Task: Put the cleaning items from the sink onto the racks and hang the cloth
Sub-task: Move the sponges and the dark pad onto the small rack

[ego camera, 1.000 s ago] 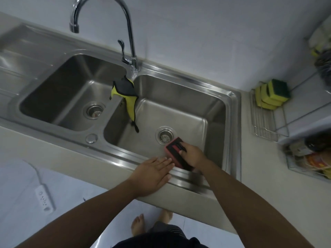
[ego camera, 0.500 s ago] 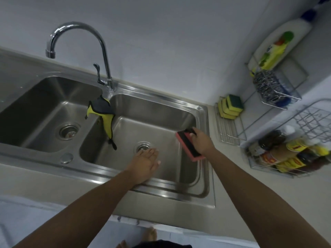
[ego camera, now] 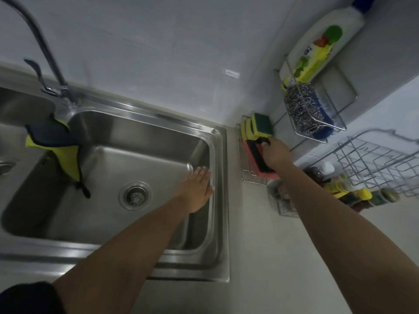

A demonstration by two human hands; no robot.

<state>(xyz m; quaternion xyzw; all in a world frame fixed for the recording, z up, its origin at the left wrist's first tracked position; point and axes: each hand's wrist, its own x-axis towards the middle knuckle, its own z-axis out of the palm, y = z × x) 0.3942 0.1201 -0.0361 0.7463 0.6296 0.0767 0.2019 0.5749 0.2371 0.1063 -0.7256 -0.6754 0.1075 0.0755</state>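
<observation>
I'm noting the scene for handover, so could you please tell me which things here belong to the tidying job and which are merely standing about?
Job: red scrub pad in the right hand; low wire rack; yellow cloth on the sink divider.

Standing about: faucet, detergent bottle, steel wool, condiment bottles.

Single head-worn view, angled down, close above sink (ego camera: 217, 155), counter (ego camera: 260, 245)

faucet (ego camera: 43, 53) spout cut off at top, left basin (ego camera: 13, 114) cropped, bottle labels (ego camera: 349, 189) blurred
</observation>
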